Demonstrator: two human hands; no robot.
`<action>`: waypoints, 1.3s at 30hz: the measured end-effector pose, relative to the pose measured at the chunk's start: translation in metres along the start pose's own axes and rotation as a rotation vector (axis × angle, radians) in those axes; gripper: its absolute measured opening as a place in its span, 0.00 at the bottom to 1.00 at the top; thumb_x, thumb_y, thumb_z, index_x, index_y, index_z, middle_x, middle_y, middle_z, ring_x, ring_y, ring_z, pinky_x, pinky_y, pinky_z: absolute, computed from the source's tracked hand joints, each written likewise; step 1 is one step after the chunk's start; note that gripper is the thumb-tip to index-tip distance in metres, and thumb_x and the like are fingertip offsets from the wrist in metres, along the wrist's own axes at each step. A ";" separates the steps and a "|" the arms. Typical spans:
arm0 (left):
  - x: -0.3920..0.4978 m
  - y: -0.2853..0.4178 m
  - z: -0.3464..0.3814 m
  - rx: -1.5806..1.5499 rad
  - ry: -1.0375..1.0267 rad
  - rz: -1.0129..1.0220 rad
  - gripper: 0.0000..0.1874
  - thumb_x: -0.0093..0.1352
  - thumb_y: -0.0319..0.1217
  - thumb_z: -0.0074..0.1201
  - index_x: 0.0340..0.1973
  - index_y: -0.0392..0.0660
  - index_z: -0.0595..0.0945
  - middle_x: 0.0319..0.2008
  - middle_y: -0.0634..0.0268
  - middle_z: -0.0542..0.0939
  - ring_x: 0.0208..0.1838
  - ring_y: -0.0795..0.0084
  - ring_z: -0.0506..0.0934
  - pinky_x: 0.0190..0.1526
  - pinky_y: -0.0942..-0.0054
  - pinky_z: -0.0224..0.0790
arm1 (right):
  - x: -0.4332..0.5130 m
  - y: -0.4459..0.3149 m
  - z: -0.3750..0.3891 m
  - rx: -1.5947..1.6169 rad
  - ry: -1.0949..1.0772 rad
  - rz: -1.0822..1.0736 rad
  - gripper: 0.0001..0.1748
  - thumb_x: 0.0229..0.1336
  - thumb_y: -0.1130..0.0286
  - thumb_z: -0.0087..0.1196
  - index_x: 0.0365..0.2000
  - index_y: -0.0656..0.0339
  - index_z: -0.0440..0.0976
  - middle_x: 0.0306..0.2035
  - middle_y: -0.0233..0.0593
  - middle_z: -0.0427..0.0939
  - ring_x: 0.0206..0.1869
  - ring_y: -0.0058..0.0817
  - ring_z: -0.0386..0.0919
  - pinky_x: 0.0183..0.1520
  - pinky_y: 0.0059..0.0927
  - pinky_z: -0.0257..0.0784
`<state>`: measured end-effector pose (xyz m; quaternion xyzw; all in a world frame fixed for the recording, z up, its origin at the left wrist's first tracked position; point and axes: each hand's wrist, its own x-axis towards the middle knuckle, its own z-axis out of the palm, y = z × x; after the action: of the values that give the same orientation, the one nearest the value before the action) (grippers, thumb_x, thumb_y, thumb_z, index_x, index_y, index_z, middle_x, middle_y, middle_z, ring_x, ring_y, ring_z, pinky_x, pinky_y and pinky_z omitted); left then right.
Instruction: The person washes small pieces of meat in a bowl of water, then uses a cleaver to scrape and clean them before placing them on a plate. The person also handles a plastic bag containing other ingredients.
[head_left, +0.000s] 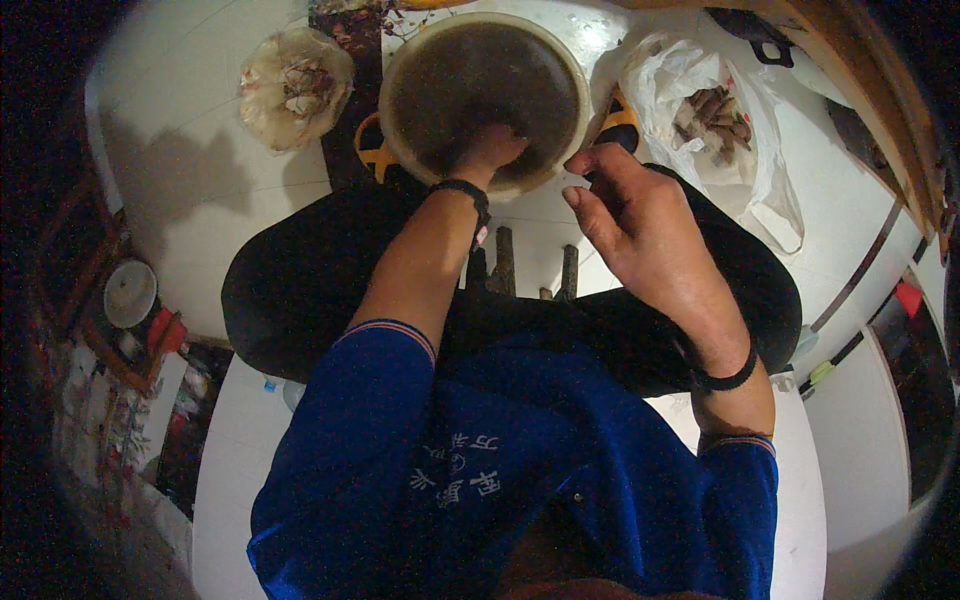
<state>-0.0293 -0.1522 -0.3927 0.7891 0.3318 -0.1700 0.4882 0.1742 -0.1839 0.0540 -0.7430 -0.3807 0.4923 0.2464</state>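
Observation:
A round pale-rimmed basin (480, 67) full of murky brownish water stands on the floor between my feet. My left hand (491, 150) reaches down into the water near its front side. The fingers are hidden below the surface, so whatever they touch does not show. Just right of the rim, my right hand (630, 202) hovers with thumb and forefinger apart, and no object is visible between them. To its right sits a crumpled white plastic bag (757, 202) holding several elongated brown pieces (716, 120), too blurred to identify.
A translucent bag or bowl (262, 90) with brownish scraps lies left of the basin. Yellow-and-black footwear (371, 146) flanks the basin. Narrow wooden pieces (504, 262) show between my legs. A wooden furniture edge (862, 82) curves along the upper right. A white lidded container (130, 294) stands at far left.

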 end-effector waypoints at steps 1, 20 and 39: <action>-0.004 0.011 -0.007 -0.065 -0.020 -0.024 0.28 0.70 0.47 0.49 0.55 0.38 0.82 0.61 0.40 0.76 0.65 0.42 0.73 0.71 0.51 0.59 | 0.001 0.001 0.001 -0.010 0.003 -0.014 0.11 0.63 0.69 0.58 0.43 0.63 0.73 0.26 0.58 0.78 0.34 0.59 0.80 0.35 0.51 0.74; 0.040 0.024 -0.046 0.328 0.285 0.227 0.15 0.59 0.38 0.58 0.33 0.39 0.86 0.35 0.46 0.84 0.40 0.45 0.83 0.47 0.49 0.76 | 0.006 0.006 0.009 -0.189 -0.040 -0.012 0.13 0.62 0.73 0.59 0.47 0.63 0.73 0.25 0.47 0.78 0.28 0.42 0.80 0.34 0.40 0.74; -0.067 0.086 -0.152 0.703 0.255 -0.051 0.22 0.69 0.41 0.57 0.58 0.53 0.79 0.59 0.55 0.75 0.65 0.47 0.72 0.62 0.40 0.62 | -0.014 0.002 0.021 -0.423 0.231 -0.332 0.16 0.58 0.64 0.59 0.41 0.66 0.75 0.31 0.56 0.82 0.38 0.56 0.81 0.43 0.52 0.78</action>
<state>-0.0273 -0.0680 -0.2259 0.9149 0.3309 -0.1860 0.1375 0.1519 -0.1965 0.0520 -0.7565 -0.5607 0.2673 0.2048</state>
